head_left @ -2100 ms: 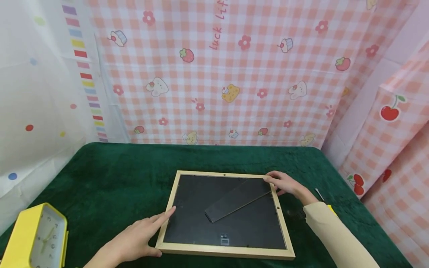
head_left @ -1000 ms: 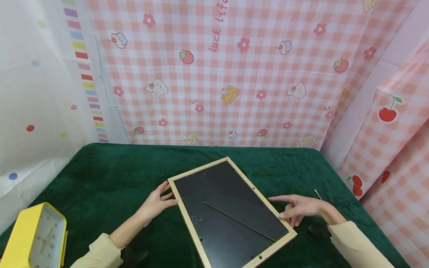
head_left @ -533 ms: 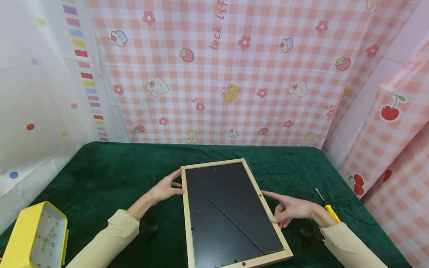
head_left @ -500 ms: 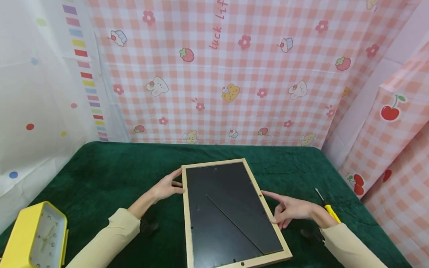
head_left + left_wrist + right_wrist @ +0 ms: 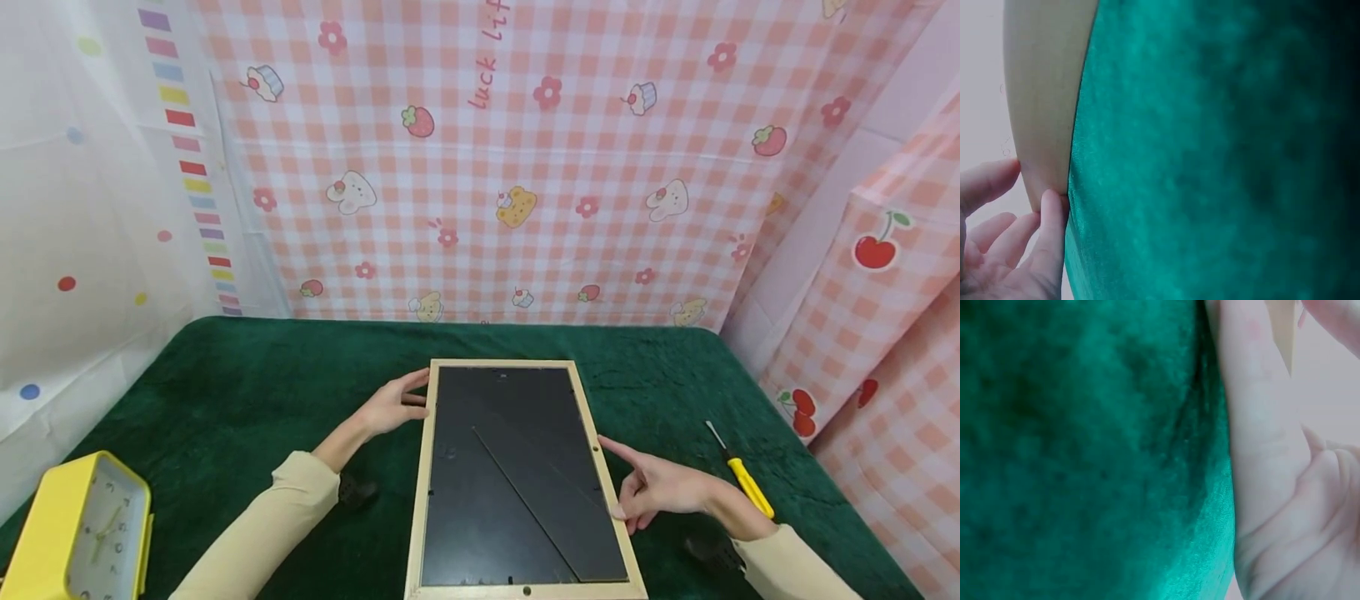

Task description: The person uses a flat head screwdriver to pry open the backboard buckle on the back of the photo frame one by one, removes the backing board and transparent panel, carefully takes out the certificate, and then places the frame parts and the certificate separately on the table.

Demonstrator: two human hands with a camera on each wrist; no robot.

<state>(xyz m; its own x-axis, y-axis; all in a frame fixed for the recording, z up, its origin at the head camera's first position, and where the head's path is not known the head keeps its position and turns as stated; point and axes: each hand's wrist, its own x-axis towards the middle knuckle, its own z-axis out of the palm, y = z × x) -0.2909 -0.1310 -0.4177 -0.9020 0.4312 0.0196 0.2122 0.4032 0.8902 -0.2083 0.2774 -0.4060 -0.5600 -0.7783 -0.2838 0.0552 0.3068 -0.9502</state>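
A picture frame (image 5: pixel 417 508) with a pale wooden border and black backing (image 5: pixel 480 508) lies face down on the green cloth, its far edge level with the table's back edge. A flat black stand leg lies slantwise on the backing. In the head view my left hand (image 5: pixel 390 406) touches the frame's left side near the far corner; the left wrist view shows fingertips (image 5: pixel 1054 203) against its wooden side. My right hand (image 5: pixel 663 487) rests at the right side, forefinger extended along the edge, thumb at the border, other fingers bent. In the right wrist view the palm (image 5: pixel 1316 531) hides most of the frame.
A yellow-handled screwdriver (image 5: pixel 748 487) lies on the cloth right of the frame, near my right forearm. A yellow alarm clock (image 5: pixel 56 525) stands at the left front. Green cloth (image 5: pixel 247 400) covers the table. Patterned curtains (image 5: pixel 480 167) close off the back and sides.
Between my hands the frame has turned from lying lengthwise across the table to lying lengthwise front to back. My left hand has moved to its far left side, my right hand nearer along the right.
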